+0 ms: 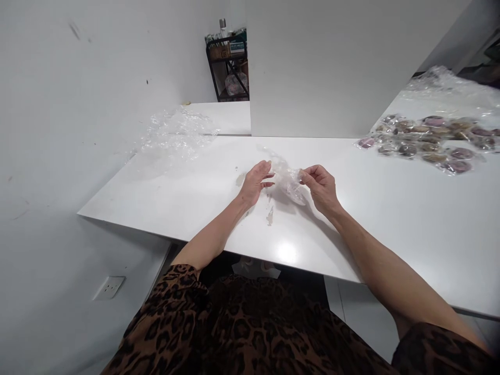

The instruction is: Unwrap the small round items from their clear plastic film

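A crumpled clear plastic bag (288, 182) is between my two hands, just above the white table. My right hand (321, 188) pinches the bag's right edge between thumb and fingers. On the other side, my left hand (254, 182) has its fingers stretched out and apart, with the tips at the bag's left edge. Whether those tips touch the film is hard to tell. Nothing can be made out inside the bag.
A heap of clear plastic bags (175, 138) lies at the table's left, by the wall. To the right are several clear packets with brown and pink pieces (433, 138). An upright white panel (312, 67) rises behind the table (195, 208). Pale wet-looking marks (270, 216) spot the tabletop.
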Demonstrator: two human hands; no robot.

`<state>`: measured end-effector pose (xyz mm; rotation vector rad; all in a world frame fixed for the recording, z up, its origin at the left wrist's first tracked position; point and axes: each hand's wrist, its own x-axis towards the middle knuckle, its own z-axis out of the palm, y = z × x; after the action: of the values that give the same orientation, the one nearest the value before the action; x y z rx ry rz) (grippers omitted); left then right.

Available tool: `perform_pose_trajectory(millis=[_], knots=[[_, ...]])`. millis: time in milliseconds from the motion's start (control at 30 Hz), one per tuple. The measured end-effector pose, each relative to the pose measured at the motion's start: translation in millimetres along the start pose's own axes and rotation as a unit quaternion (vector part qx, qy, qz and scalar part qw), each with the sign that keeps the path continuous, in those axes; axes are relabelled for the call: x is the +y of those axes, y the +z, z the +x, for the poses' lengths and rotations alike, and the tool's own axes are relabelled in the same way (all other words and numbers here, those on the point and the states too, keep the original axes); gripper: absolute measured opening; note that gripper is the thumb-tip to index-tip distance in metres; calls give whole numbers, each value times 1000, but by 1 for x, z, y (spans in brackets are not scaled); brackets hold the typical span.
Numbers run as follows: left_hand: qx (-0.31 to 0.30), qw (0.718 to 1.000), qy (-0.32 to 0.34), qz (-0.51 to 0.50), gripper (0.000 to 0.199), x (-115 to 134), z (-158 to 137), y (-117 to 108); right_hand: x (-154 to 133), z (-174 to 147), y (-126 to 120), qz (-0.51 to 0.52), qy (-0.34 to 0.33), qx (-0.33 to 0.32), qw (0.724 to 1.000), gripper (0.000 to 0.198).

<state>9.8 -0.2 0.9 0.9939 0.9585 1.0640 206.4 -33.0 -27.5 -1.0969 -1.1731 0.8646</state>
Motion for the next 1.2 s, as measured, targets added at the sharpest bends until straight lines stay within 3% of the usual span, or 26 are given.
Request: perform_pose_trajectory(millis=[133, 267, 433, 567, 733, 800, 900, 1033, 1100, 1200], knots=[[-23, 999, -7, 33, 59, -7, 1, -1, -5, -5, 3, -9, -10, -18, 1000, 50], [42, 999, 4, -2, 67, -6, 8, -4, -9, -7, 4, 25, -4, -27, 999, 42], [86, 996, 2, 4, 76, -2, 9, -9, -5, 2, -2, 66, 72, 1, 995, 39], [14, 984, 3, 178, 79, -4, 2, -9, 0, 6, -6, 69, 83, 22, 994, 33], [-66, 892, 54, 443, 22, -7, -3, -7, 0, 11, -15, 96, 61, 55, 992, 36], [-75, 880, 60, 466, 19, -6, -4, -7, -2, 15, -21, 101, 57, 74, 991, 42], [-86, 885, 52, 454, 40, -6, -5, -9, -7, 15, -27, 62, 54, 55, 995, 44], [-107, 876, 43, 469, 50, -4, -7, -9, -13, 3, -20, -101, 18, -97, 990, 49], [-124, 865, 45, 484, 49, -3, -9, -8, -12, -3, -14, -157, 3, -134, 978, 48], [-144, 849, 44, 506, 45, 0, -11, -7, -7, -1, -12, -98, 20, -52, 994, 41]])
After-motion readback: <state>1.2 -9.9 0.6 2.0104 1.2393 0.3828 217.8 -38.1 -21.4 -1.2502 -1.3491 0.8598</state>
